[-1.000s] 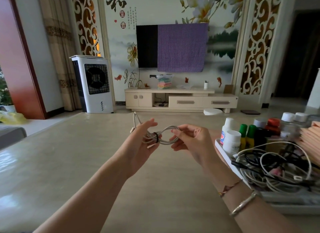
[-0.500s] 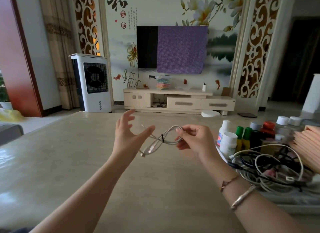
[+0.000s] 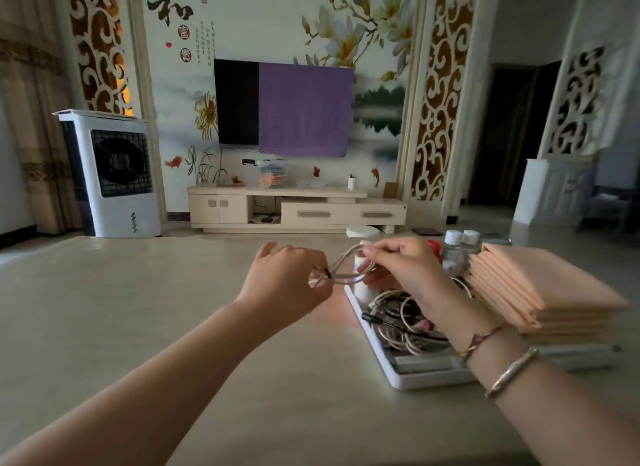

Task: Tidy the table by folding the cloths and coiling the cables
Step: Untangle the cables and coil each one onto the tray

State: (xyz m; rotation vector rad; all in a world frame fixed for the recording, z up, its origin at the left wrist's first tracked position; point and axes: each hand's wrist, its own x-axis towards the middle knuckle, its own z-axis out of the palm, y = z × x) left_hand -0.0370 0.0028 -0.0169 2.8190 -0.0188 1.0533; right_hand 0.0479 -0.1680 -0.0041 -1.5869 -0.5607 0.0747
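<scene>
A short white cable (image 3: pixel 349 269), coiled into loops and bound by a black tie, hangs in the air over the table. My left hand (image 3: pixel 287 285) pinches it at the tied end. My right hand (image 3: pixel 405 268) grips the looped end, above the far end of a white tray (image 3: pixel 408 379). The tray holds a tangle of several white and black cables (image 3: pixel 401 323). A stack of folded peach cloths (image 3: pixel 540 289) lies on the right of the tray.
Small bottles (image 3: pixel 457 247) with white caps stand at the tray's far end, partly hidden by my right hand. The beige table (image 3: pixel 138 309) stretches wide to the left. A white air cooler (image 3: pixel 110 174) and a TV cabinet stand beyond the table.
Both hands moved right with the coiled cable, until it hangs over the tray's far end. My left hand, spread open half a second ago, has closed on the tied end. The view turned right.
</scene>
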